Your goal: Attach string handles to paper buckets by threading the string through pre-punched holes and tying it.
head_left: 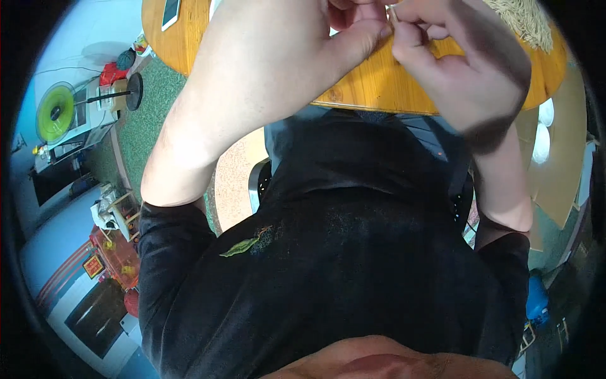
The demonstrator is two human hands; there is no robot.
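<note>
Fingertips are cut off by the far edge of the picture, so we see only part of what our hands do. Our left hand (353, 28) and right hand (467, 69) meet over the far side of the round wooden desk (379, 82). Between them sits a thin pale stick (392, 16), short and straw-coloured, mostly hidden by our fingers; what it is we cannot tell. The right grip is closed on it, thumb and forefinger pinching it. The left thumb presses in just beside it, yet whether that grip truly holds the stick we cannot tell.

The desk is warm orange wood with visible grain. At its far right lies a heap of pale straw-like fibres (524, 22), partly cut off. At its far left edge rests a white phone (170, 12). Our black shirt (328, 265) fills the near half of the view. On the left, on the green floor (148, 120), stands a machine with a yellow-green disc (55, 112). White bowls (543, 132) sit on the right.
</note>
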